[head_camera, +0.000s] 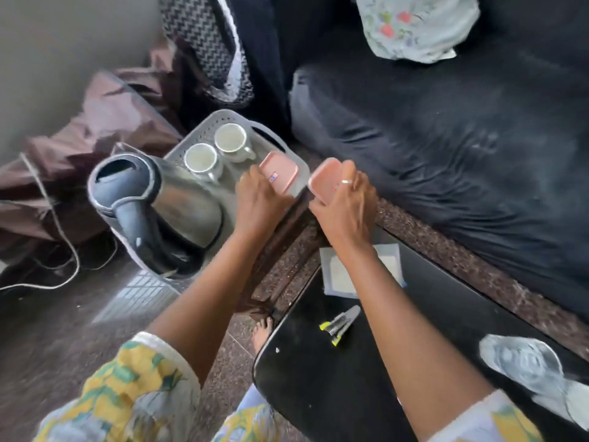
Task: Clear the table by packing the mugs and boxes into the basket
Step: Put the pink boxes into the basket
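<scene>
On the floor beside the black table (350,371) sits a grey perforated basket (204,129) holding two white mugs (231,138), the second mug (201,159) just beside the first, plus one steel kettle (165,202) that fills its near half. Two pink boxes are in hand: the left hand (259,202) grips one pink box (280,175) over the basket's right edge, its small sticker too blurred to read; the right hand (345,205), ringed, is closed around the other pink box (325,183) just outside the rim, the two boxes apart. Free room in the basket lies only right of the mugs. One white napkin (338,275) and one yellow-tipped clip (339,325) lie on the table, near the dark sofa (462,138).
</scene>
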